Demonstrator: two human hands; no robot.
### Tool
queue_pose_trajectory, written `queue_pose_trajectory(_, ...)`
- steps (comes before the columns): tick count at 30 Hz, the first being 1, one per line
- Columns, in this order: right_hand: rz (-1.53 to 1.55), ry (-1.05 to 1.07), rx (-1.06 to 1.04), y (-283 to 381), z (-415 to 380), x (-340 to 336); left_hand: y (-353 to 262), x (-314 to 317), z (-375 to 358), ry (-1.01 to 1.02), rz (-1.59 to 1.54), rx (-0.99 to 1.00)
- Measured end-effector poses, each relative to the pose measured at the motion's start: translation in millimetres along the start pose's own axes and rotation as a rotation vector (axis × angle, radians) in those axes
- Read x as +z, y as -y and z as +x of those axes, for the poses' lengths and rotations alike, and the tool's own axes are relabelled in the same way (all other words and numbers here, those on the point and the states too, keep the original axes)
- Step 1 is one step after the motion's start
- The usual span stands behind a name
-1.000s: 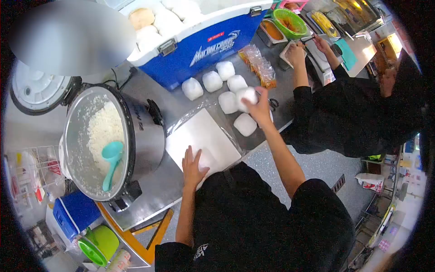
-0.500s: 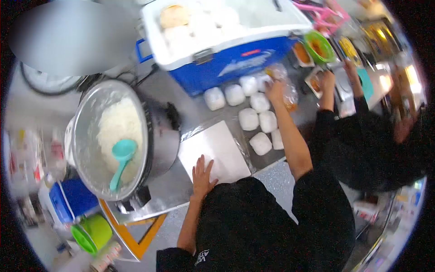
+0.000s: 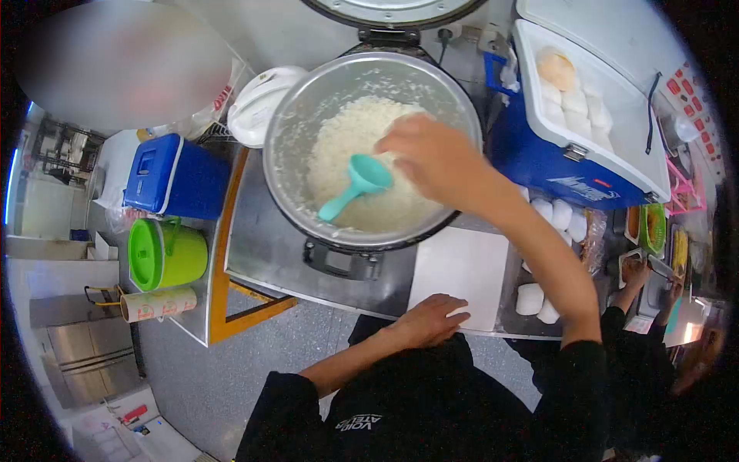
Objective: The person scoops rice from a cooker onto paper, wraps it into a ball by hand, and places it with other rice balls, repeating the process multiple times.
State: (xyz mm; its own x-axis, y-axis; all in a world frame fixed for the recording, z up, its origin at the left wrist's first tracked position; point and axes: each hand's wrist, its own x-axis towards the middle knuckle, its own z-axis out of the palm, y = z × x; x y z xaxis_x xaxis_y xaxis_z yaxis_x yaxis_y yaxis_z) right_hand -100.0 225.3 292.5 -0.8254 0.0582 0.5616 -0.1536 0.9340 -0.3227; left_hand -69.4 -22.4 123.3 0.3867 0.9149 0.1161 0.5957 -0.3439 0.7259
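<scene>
A large metal pot point(image 3: 285, 177) holds cooked white rice point(image 3: 339, 127), with a teal ladle point(image 3: 369, 175) lying on it. My right hand point(image 3: 431, 158) is over the rice beside the ladle's bowl, thumb and fingers apart, holding nothing that I can see. On the counter in front of me is a stack of white paper sheets point(image 3: 462, 266). My left hand point(image 3: 431, 319) rests at its near edge, fingers stretched out. White wrapped bundles point(image 3: 530, 299) sit to the right, partly hidden behind my right forearm.
A blue-and-white cooler point(image 3: 531, 154) stands open at the back right with more white bundles inside. A smaller blue cooler point(image 3: 173, 173) and a green bucket point(image 3: 181, 254) are at the left. A co-worker's hands point(image 3: 635, 273) are at food trays on the far right.
The view has swung left toward the pot. My right hand has left the white bundles and come over the rice. My left hand stays by the paper's near edge.
</scene>
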Motion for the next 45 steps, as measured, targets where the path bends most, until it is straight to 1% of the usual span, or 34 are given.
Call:
queue_pose_trajectory(2, 0.028, 0.528, 0.016, -4, 33, 59, -18, -56, -17, -0.122, 0.010, 0.061)
queue_pose_trajectory(4, 0.212, 0.816, -0.002, -11, 45, 118, -24, -103, -38, -0.263, 0.029, 0.105)
queue_pose_trajectory(6, 0.223, 0.857, -0.017, -10, 52, 132, -20, -141, -62, -0.415, 0.060, 0.120)
queue_pose_trajectory(7, 0.229, 0.883, -0.028, -11, 57, 135, -15, -158, -73, -0.459, 0.069, 0.098)
queue_pose_trajectory(10, 0.331, 0.497, 0.134, -34, 62, 103, 3, -189, -97, -0.604, 0.048, 0.010)
queue_pose_trajectory(12, 0.355, 0.386, 0.566, -33, 75, 66, 19, -197, -104, -0.597, 0.015, 0.064)
queue_pose_trajectory(15, 0.118, 0.389, 0.580, -42, 68, 52, 35, -202, -95, -0.548, -0.015, 0.183)
queue_pose_trajectory(18, -0.422, 0.747, 0.427, -33, 66, 50, 43, -199, -87, -0.496, 0.031, 0.295)
queue_pose_trajectory(19, -0.501, 0.879, 0.388, -33, 66, 57, 46, -197, -84, -0.496, 0.061, 0.330)
queue_pose_trajectory(20, -0.575, 1.013, 0.347, -31, 68, 67, 48, -192, -82, -0.575, 0.090, 0.367)
queue_pose_trajectory(21, -0.647, 1.149, 0.300, -30, 67, 73, 49, -191, -81, -0.584, 0.034, 0.387)
queue_pose_trajectory(23, -0.621, 1.014, 0.306, -34, 64, 76, 52, -192, -78, -0.621, -0.077, 0.428)
queue_pose_trajectory(24, -0.609, 0.951, 0.301, -38, 65, 77, 56, -195, -79, -0.633, -0.058, 0.431)
queue_pose_trajectory(27, -0.886, 0.833, 0.512, -53, 86, 57, 66, -199, -86, -0.687, -0.014, 0.419)
queue_pose_trajectory(29, -0.970, 0.846, 0.515, -80, 74, 66, 74, -194, -82, -0.720, -0.013, 0.429)
queue_pose_trajectory(30, -1.018, 0.848, 0.519, -90, 65, 70, 70, -195, -76, -0.772, 0.010, 0.419)
queue_pose_trajectory(33, -0.740, 0.902, 0.623, -97, 46, 84, 75, -185, -74, -0.830, 0.005, 0.425)
queue_pose_trajectory(36, -0.431, 0.849, 0.963, -88, 40, 91, 72, -185, -73, -0.858, -0.055, 0.401)
queue_pose_trajectory(39, -0.240, 0.907, 0.931, -62, 36, 107, 74, -186, -74, -0.844, -0.088, 0.388)
queue_pose_trajectory(42, 0.030, 1.075, 0.913, -34, 51, 119, 72, -187, -73, -0.847, -0.101, 0.375)
queue_pose_trajectory(45, 0.094, 1.142, 0.903, -17, 58, 132, 70, -189, -75, -0.831, -0.111, 0.376)
